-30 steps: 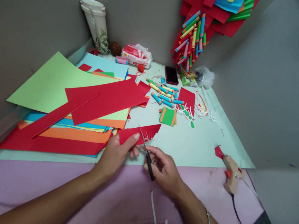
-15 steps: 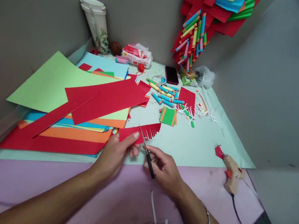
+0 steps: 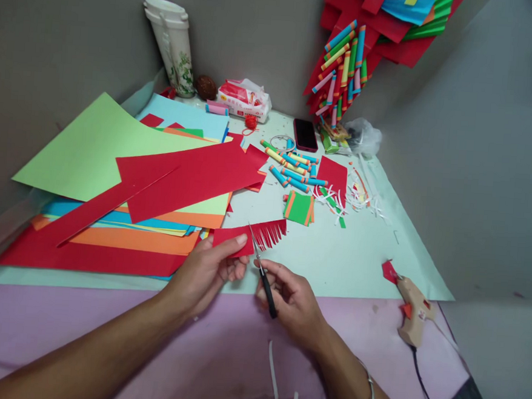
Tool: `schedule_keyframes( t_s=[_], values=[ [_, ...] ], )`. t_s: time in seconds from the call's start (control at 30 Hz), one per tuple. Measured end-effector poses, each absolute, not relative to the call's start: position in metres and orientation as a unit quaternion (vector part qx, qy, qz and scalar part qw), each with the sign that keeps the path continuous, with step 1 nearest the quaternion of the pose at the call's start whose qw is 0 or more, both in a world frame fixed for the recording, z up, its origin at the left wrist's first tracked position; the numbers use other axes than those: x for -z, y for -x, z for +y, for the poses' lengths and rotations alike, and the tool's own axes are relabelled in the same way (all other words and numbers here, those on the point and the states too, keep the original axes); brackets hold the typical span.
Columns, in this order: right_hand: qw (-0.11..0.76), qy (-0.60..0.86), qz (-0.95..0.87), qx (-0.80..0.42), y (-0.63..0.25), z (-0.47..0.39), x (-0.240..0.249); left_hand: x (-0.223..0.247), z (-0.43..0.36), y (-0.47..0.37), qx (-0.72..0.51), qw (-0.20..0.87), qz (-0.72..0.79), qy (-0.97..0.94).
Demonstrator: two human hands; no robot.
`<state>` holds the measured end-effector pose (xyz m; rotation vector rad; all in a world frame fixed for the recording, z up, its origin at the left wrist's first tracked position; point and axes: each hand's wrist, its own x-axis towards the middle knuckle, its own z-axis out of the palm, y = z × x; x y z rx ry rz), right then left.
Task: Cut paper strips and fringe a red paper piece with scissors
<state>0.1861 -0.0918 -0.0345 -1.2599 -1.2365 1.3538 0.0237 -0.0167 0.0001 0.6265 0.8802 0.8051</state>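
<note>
My left hand [image 3: 216, 266] pinches a strip of red paper [image 3: 232, 241] between thumb and fingers, above the front edge of the pale green sheet. The right part of the strip is cut into a narrow fringe [image 3: 270, 233]. In my right hand [image 3: 289, 295] are black-handled scissors [image 3: 267, 292], their blades across the strip where the fringe meets the uncut part. Right of the pile of coloured paper, several rolled paper tubes [image 3: 296, 165] lie behind the hands. Small green and orange paper pieces [image 3: 299, 208] sit just beyond the fringe.
Sheets of red paper [image 3: 194, 179] top a stack at the left. A glue gun [image 3: 415, 310] with its cord lies at the right edge. Farther back are a phone [image 3: 306, 135], a tissue pack [image 3: 244, 99] and a white cup [image 3: 171, 47]. Paper scraps [image 3: 361, 197] lie at the right.
The red strip and my left hand have shifted very slightly to the right. My right hand stays in nearly the same place with the scissors at the strip.
</note>
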Motion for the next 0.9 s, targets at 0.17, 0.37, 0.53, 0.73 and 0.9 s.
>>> schedule_keyframes(
  t_s=[0.17,0.37,0.53,0.73,0.9],
  values=[
    [0.444,0.508,-0.467,-0.571,-0.185,-0.091,0.03,-0.002,-0.013,-0.019,-0.378,0.726,0.424,-0.387],
    [0.448,0.5,-0.465,-0.577,-0.186,-0.091,0.029,-0.002,-0.009,-0.013,-0.344,0.695,0.455,-0.438],
    [0.436,0.479,-0.475,-0.596,-0.189,-0.092,0.026,-0.003,-0.009,-0.015,-0.365,0.684,0.46,-0.431],
    [0.42,0.488,-0.482,-0.594,-0.189,-0.092,0.023,-0.007,-0.006,-0.014,-0.404,0.633,0.493,-0.439],
    [0.412,0.51,-0.491,-0.574,-0.187,-0.092,0.023,-0.008,-0.004,-0.013,-0.417,0.601,0.506,-0.456]
  ],
)
